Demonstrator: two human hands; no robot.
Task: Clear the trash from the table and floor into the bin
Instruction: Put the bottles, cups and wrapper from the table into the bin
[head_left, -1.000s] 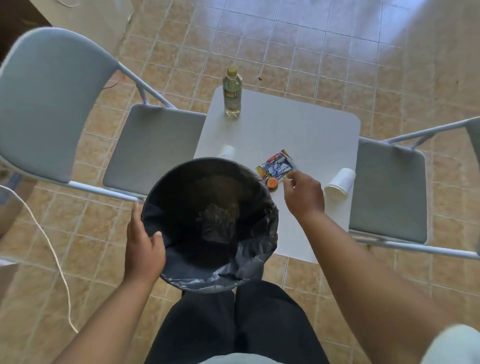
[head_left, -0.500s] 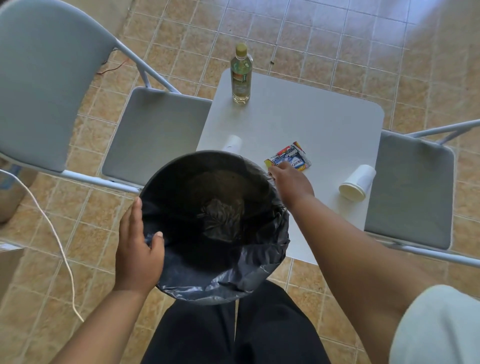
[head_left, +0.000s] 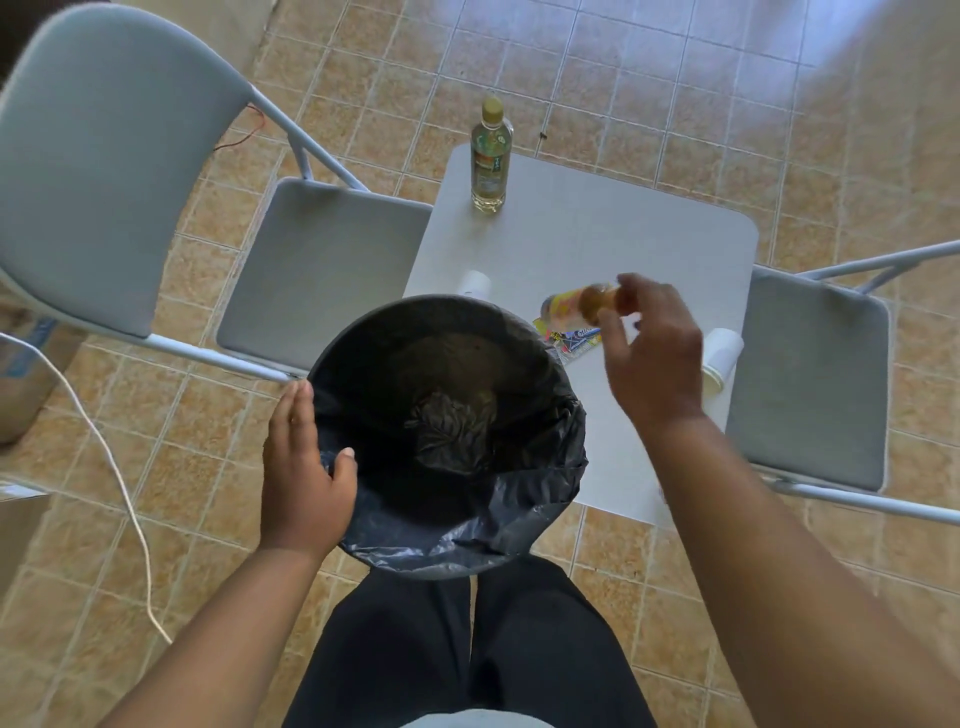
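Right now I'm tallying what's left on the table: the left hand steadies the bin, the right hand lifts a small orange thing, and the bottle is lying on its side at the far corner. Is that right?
One thing is wrong: the bottle stands upright at the far corner of the table, as the head view shows. The left hand does steady the bin, and the right hand lifts a small orange thing.

We note a black-lined bin (head_left: 447, 436), pale grey table (head_left: 613, 239), grey-blue chairs (head_left: 322, 270), tan grid-patterned floor tiles (head_left: 675, 78), white cups (head_left: 722, 353), yellow-capped bottle (head_left: 489, 156), multicoloured wrapper (head_left: 574, 338), white cable (head_left: 104, 447), black trousers (head_left: 467, 649).
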